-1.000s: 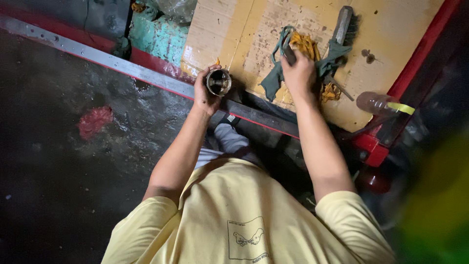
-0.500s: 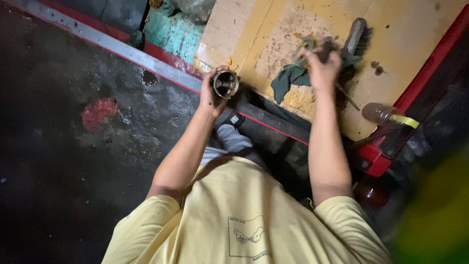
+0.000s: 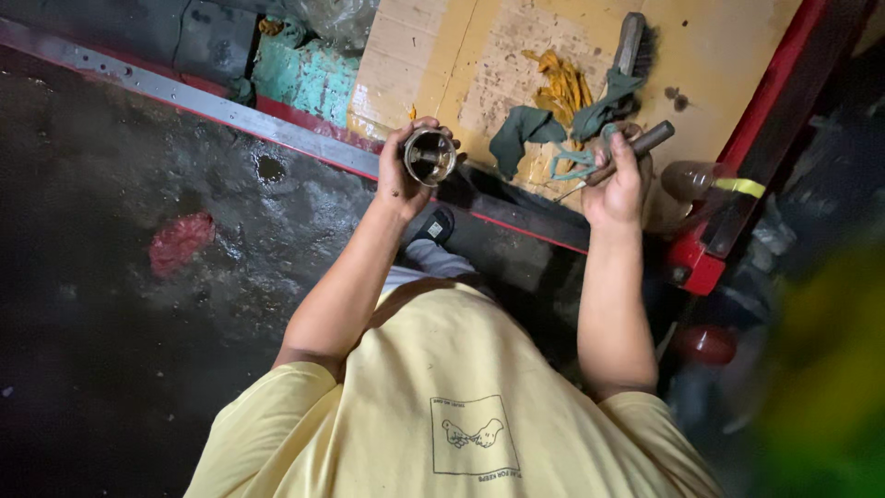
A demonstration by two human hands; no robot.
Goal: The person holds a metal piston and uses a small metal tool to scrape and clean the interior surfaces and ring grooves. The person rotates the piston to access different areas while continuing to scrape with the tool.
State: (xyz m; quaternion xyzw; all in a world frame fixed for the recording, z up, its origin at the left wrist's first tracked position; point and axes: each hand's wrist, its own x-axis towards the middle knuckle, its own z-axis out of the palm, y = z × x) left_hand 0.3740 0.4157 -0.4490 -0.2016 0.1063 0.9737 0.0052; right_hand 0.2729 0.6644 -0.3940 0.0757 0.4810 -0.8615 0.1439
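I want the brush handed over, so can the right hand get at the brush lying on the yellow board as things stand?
Probably not straight away. The brush lies just beyond the right hand with nothing between them, but that hand already holds a dark cylindrical tool and would likely need to put it down first.

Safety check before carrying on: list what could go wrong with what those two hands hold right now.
The left hand holds the hollow metal cylinder over dark, wet-looking floor; a slip could drop it there. The right hand grips a dark-handled tool with green rag bunched around it; the cloth may loosen the grip or snag.
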